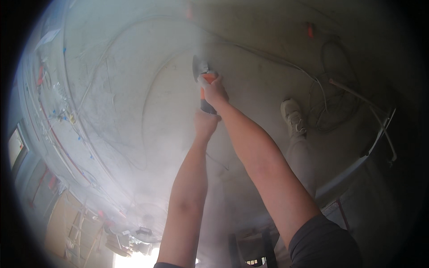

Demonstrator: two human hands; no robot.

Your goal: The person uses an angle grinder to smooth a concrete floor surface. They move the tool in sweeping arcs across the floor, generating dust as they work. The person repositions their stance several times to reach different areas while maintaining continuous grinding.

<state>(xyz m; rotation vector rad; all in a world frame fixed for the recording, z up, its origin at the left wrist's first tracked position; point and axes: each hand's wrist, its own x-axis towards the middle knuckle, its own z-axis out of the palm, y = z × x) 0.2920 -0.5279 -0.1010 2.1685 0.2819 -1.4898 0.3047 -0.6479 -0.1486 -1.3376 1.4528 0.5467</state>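
Note:
An orange and black angle grinder (pixel 207 106) is held out in front of me near the grey concrete surface. Its round disc (pixel 195 68) stands on edge at the far left end; I cannot tell whether it touches the concrete. My right hand (pixel 215 92) wraps round the front of the tool, close to its metal head. Nearer to me, my left hand (pixel 206 123) is closed on the rear of the dark handle. Pale dust hangs in the air around the grinder and both forearms, blurring the details.
Long cables (pixel 263 54) loop across the floor, with a tangled coil (pixel 335 85) at the right. Beside it lies a thin rod (pixel 357 95). My shoe (pixel 292 115) is right of my hands. Debris (pixel 67 114) lines the left; a small red object (pixel 310 30) sits far right.

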